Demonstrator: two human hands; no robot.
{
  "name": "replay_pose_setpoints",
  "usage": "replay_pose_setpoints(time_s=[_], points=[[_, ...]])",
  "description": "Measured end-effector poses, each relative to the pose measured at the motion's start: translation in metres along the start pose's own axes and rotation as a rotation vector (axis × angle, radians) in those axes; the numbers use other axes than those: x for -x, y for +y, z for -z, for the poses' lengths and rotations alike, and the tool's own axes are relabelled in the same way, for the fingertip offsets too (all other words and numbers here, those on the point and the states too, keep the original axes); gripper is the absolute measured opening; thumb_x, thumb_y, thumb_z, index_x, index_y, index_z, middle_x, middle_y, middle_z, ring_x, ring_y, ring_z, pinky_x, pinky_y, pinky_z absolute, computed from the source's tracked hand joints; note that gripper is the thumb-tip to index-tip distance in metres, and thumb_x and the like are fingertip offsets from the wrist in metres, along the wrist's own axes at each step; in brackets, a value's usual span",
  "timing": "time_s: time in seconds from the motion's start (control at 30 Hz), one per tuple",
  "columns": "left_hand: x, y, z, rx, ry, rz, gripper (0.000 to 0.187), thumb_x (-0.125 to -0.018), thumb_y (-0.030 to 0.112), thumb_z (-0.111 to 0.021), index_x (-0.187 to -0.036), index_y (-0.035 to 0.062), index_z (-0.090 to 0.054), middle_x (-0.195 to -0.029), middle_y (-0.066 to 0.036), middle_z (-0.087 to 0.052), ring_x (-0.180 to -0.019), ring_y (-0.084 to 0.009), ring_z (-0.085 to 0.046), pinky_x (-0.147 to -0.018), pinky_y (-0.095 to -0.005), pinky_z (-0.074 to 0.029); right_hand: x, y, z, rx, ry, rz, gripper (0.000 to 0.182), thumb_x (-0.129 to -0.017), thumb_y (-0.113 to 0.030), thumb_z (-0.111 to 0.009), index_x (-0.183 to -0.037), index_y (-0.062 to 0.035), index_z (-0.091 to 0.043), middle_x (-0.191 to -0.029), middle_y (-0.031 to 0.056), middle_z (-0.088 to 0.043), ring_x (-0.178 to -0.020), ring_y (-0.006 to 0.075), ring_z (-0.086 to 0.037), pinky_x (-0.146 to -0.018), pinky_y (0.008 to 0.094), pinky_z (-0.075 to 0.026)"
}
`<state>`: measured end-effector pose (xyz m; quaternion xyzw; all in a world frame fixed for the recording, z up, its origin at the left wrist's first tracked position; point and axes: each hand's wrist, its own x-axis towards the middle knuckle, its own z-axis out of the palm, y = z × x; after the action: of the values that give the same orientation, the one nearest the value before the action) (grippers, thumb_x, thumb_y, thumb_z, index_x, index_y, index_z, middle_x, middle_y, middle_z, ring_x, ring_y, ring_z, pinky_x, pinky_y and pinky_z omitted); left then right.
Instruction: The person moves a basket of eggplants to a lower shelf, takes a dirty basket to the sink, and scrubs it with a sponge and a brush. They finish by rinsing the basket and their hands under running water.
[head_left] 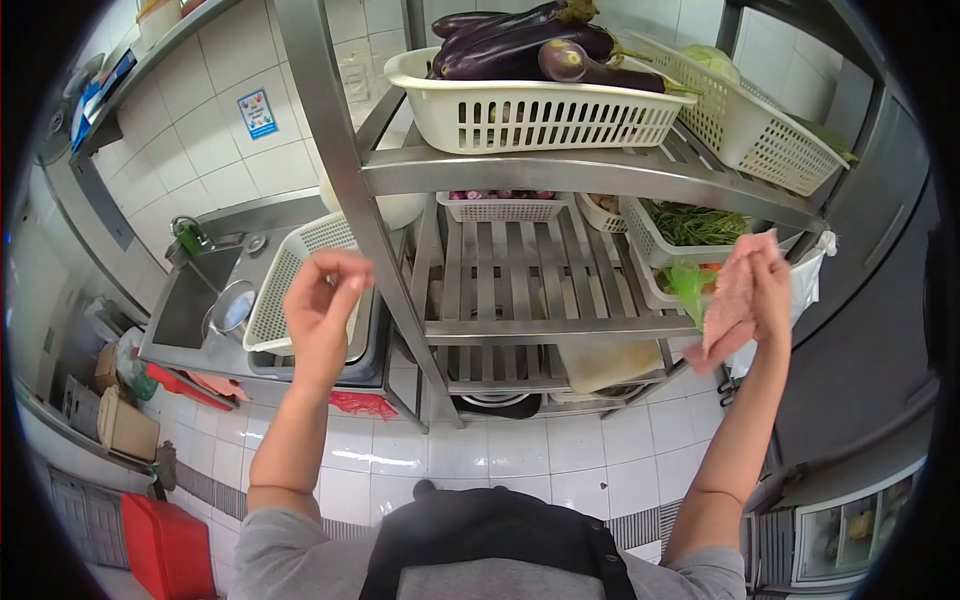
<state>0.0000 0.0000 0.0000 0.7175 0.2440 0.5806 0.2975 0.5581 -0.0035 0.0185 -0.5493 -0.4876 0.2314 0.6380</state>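
Observation:
My right hand (770, 295) is closed on a pink cloth (732, 300), which hangs down in front of the right end of the metal rack (600, 178). Behind the cloth are a green plastic bag (687, 288) and a basket of long green vegetables (695, 224). My left hand (325, 305) is raised on the left, its fingers loosely bent with the thumb apart and nothing visible in them. Beyond that hand lies a white plastic basket (280, 290) at the sink counter.
Eggplants (530, 45) fill a white basket (570, 115) on the top shelf, beside another slotted basket (770, 140). The slatted middle shelf holds a small basket of purple-red produce (500, 207). A sink (190, 310) with a metal pot (235, 308) is left; a red bin (165, 550) stands lower left.

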Motion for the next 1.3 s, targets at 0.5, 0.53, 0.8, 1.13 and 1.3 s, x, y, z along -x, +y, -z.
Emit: replay_pose_setpoints(time_s=[0.5, 0.53, 0.8, 1.13, 1.3], points=[[-0.187, 0.030, -0.062, 0.435, 0.249, 0.305, 0.063, -0.099, 0.043, -0.054, -0.136, -0.0067, -0.042, -0.133, -0.020, -0.049, -0.128, -0.0281, -0.043, -0.111, -0.0421, -0.031, -0.125, -0.109, -0.136, -0.549, -0.235, -0.073, 0.036, -0.098, -0.034, -0.054, -0.120, -0.0063, -0.059, -0.101, 0.0068, -0.067, -0.092, 0.0199, -0.067, -0.082, 0.0367, -0.057], [-0.193, 0.029, -0.063, 0.435, 0.251, 0.307, 0.063, -0.099, 0.043, -0.054, -0.136, -0.0067, -0.042, -0.133, -0.020, -0.049, -0.128, -0.0281, -0.043, -0.111, -0.0421, -0.031, -0.127, -0.108, -0.137, -0.548, -0.235, -0.075, 0.036, -0.098, -0.034, -0.054, -0.120, -0.0063, -0.059, -0.101, 0.0068, -0.067, -0.092, 0.0199, -0.067, -0.082, 0.0367, -0.057], [-0.189, 0.033, -0.066, 0.622, 0.284, 0.260, 0.021, -0.091, 0.013, -0.052, -0.104, -0.0029, -0.054, -0.104, -0.013, -0.059, -0.099, -0.0231, -0.058, -0.095, -0.0390, -0.045, -0.114, -0.119, -0.116, -0.648, -0.382, -0.092, 0.023, -0.096, -0.027, -0.062, -0.108, -0.0068, -0.063, -0.094, 0.0046, -0.067, -0.083, 0.0166, -0.067, -0.072, 0.0311, -0.059], [-0.084, 0.141, -0.118, 0.757, 0.058, 0.116, 0.035, -0.093, 0.012, -0.054, -0.123, -0.0059, -0.055, -0.116, -0.014, -0.065, -0.107, -0.0215, -0.061, -0.098, -0.0369, -0.045, 0.026, -0.156, 0.017, -0.709, -0.289, 0.094, 0.023, -0.101, -0.023, -0.054, -0.112, -0.0040, -0.063, -0.107, 0.0052, -0.068, -0.098, 0.0168, -0.066, -0.091, 0.0303, -0.053], [-0.014, 0.156, -0.142, 0.909, -0.101, 0.178, 0.066, -0.087, 0.005, -0.061, -0.146, -0.0020, -0.030, -0.133, -0.015, -0.052, -0.123, -0.0227, -0.054, -0.104, -0.0368, -0.043, 0.141, -0.154, 0.051, -0.779, -0.202, -0.024, 0.033, -0.102, -0.030, -0.051, -0.122, -0.0039, -0.060, -0.115, 0.0060, -0.066, -0.103, 0.0184, -0.064, -0.092, 0.0345, -0.052]])
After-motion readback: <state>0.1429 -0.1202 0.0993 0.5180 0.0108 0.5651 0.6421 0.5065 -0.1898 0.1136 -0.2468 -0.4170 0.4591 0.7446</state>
